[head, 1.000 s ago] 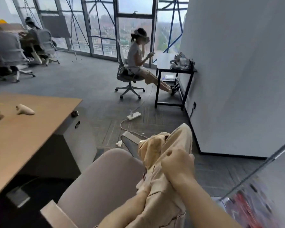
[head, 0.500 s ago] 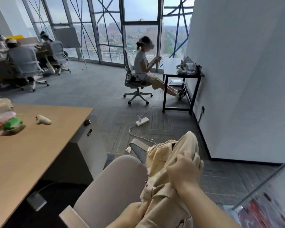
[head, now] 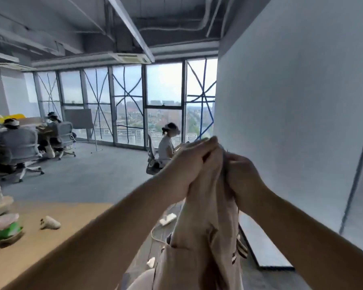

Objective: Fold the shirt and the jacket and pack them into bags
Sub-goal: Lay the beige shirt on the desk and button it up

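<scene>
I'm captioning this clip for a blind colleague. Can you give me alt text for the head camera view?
Both hands, left hand and right hand, hold a beige jacket raised by its top, the rest hanging down. To the left is a wooden table; behind, an office with tall windows and seated people.

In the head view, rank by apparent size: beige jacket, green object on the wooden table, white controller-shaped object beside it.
1. Beige jacket, largest, though nearest the camera.
2. Green object.
3. White controller-shaped object; nearly alike.
</scene>
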Demonstrator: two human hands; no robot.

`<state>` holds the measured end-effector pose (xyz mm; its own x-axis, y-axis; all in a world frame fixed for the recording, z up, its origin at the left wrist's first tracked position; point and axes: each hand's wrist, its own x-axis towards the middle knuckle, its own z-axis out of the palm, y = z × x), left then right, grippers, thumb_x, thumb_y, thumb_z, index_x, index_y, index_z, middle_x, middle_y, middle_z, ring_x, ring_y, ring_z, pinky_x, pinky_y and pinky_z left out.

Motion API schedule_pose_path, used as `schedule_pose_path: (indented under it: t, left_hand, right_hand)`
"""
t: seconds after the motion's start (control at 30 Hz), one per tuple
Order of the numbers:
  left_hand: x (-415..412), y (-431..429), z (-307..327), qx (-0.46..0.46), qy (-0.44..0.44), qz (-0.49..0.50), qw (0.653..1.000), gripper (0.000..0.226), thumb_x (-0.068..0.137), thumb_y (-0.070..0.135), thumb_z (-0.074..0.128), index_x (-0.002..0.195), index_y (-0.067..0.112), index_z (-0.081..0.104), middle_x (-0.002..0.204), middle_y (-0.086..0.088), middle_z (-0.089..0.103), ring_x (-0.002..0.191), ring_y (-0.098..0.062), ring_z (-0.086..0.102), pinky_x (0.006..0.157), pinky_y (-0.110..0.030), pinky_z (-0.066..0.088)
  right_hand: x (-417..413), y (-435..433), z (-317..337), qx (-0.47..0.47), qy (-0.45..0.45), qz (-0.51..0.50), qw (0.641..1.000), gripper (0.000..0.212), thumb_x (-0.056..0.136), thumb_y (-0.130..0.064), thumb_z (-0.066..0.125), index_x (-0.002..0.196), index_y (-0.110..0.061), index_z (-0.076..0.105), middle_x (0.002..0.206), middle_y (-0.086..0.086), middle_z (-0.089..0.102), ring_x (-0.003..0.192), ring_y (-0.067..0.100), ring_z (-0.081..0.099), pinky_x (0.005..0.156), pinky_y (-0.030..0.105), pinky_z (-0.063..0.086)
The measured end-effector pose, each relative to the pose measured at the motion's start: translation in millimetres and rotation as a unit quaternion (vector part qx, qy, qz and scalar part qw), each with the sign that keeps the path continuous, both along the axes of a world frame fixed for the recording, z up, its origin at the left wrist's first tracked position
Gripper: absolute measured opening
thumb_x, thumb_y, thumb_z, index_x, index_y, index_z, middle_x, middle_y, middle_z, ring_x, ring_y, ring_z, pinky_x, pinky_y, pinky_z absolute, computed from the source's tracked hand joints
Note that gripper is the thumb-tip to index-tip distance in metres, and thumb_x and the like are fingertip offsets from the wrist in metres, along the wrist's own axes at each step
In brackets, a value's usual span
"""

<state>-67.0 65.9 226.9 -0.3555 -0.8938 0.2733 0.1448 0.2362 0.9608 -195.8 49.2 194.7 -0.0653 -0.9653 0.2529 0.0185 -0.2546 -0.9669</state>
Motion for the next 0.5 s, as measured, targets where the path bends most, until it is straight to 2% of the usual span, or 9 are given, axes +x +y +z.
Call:
schedule_pose_path:
  t: [0.07, 0.1, 0.17, 0.2, 0.27, 0.33, 0.37, 0.43, 0.5]
  left_hand:
    - [2.8, 20.8, 56.6, -0.103, -0.001, 0.004, 0.995, 0.029, 0.097, 0.027, 0.047, 0.107, 0.006, 0.064, 0.093, -0.016, 0.064, 0.085, -0.024, 0.059, 0.075, -0.028, 0.048]
    - [9.5, 31.1, 79.4, -0.154, -0.001, 0.009, 0.988, 0.029, 0.097, 0.024, 0.048, 0.110, 0.004, 0.064, 0.097, -0.016, 0.066, 0.087, -0.022, 0.061, 0.078, -0.029, 0.049]
    - [28.5, 46.8, 112.5, -0.242, -0.028, 0.039, 0.969, 0.027, 0.090, 0.018, 0.054, 0.114, 0.010, 0.063, 0.105, -0.009, 0.067, 0.091, -0.015, 0.063, 0.081, -0.030, 0.048]
    - [37.4, 50.2, 122.1, -0.264, -0.059, 0.069, 0.960, 0.032, 0.086, 0.015, 0.057, 0.118, 0.018, 0.060, 0.111, -0.005, 0.065, 0.095, -0.012, 0.062, 0.081, -0.031, 0.048]
    - [56.2, 50.6, 127.6, -0.262, -0.125, 0.146, 0.946, 0.050, 0.088, 0.011, 0.058, 0.133, 0.030, 0.043, 0.131, -0.006, 0.049, 0.108, -0.018, 0.052, 0.088, -0.040, 0.046]
    - [71.6, 55.0, 124.0, -0.233, -0.159, 0.187, 0.941, 0.065, 0.092, 0.012, 0.056, 0.144, 0.033, 0.023, 0.149, -0.008, 0.028, 0.120, -0.024, 0.040, 0.101, -0.046, 0.041]
    - [78.2, 59.8, 119.7, -0.237, -0.194, 0.183, 0.934, 0.075, 0.091, 0.012, 0.059, 0.147, 0.032, 0.014, 0.153, -0.005, 0.023, 0.124, -0.022, 0.037, 0.104, -0.044, 0.038]
    - [89.8, 74.9, 109.2, -0.213, -0.260, 0.158, 0.929, 0.074, 0.089, 0.019, 0.059, 0.145, 0.034, 0.013, 0.141, 0.011, 0.035, 0.122, -0.011, 0.039, 0.101, -0.030, 0.038]
    - [103.9, 97.6, 101.4, -0.164, -0.274, 0.151, 0.935, 0.026, 0.095, 0.015, 0.052, 0.116, 0.031, 0.047, 0.100, 0.023, 0.057, 0.098, -0.002, 0.055, 0.079, -0.018, 0.048]
  right_hand:
    - [6.4, 20.6, 67.5, -0.059, -0.073, 0.025, 0.995, 0.036, 0.094, -0.010, 0.045, 0.065, -0.002, 0.065, 0.065, 0.013, 0.058, 0.063, 0.028, 0.056, 0.059, 0.029, 0.047]
    - [8.2, 31.6, 98.8, -0.091, -0.111, 0.046, 0.989, 0.037, 0.094, -0.013, 0.045, 0.066, -0.007, 0.069, 0.067, 0.012, 0.063, 0.066, 0.026, 0.062, 0.062, 0.026, 0.051]
    - [10.7, 51.5, 154.2, -0.154, -0.189, 0.101, 0.964, 0.035, 0.093, -0.018, 0.042, 0.079, -0.003, 0.071, 0.080, 0.013, 0.068, 0.079, 0.027, 0.067, 0.071, 0.026, 0.055]
    - [13.5, 62.2, 175.9, -0.177, -0.214, 0.131, 0.952, 0.034, 0.091, -0.017, 0.042, 0.075, -0.003, 0.069, 0.077, 0.013, 0.066, 0.075, 0.026, 0.066, 0.069, 0.024, 0.054]
    - [19.9, 71.8, 210.4, -0.206, -0.271, 0.170, 0.925, 0.012, 0.072, -0.012, 0.058, 0.060, -0.011, 0.053, 0.063, 0.009, 0.054, 0.058, 0.021, 0.055, 0.055, 0.017, 0.047]
    - [32.2, 77.8, 231.1, -0.217, -0.294, 0.170, 0.915, 0.042, 0.042, -0.010, 0.073, 0.065, -0.016, 0.039, 0.064, 0.009, 0.043, 0.057, 0.020, 0.047, 0.051, 0.016, 0.042]
    - [40.4, 79.4, 237.4, -0.225, -0.305, 0.172, 0.909, 0.050, 0.040, -0.008, 0.077, 0.066, -0.016, 0.036, 0.062, 0.009, 0.041, 0.055, 0.020, 0.046, 0.051, 0.017, 0.041]
    - [60.2, 80.1, 242.9, -0.224, -0.296, 0.205, 0.906, 0.056, 0.039, -0.011, 0.083, 0.068, -0.018, 0.035, 0.061, 0.009, 0.040, 0.056, 0.021, 0.046, 0.055, 0.020, 0.042]
    - [83.0, 87.6, 241.3, -0.199, -0.276, 0.247, 0.907, 0.031, 0.063, -0.013, 0.069, 0.067, -0.016, 0.038, 0.055, 0.008, 0.044, 0.050, 0.020, 0.049, 0.051, 0.018, 0.046]
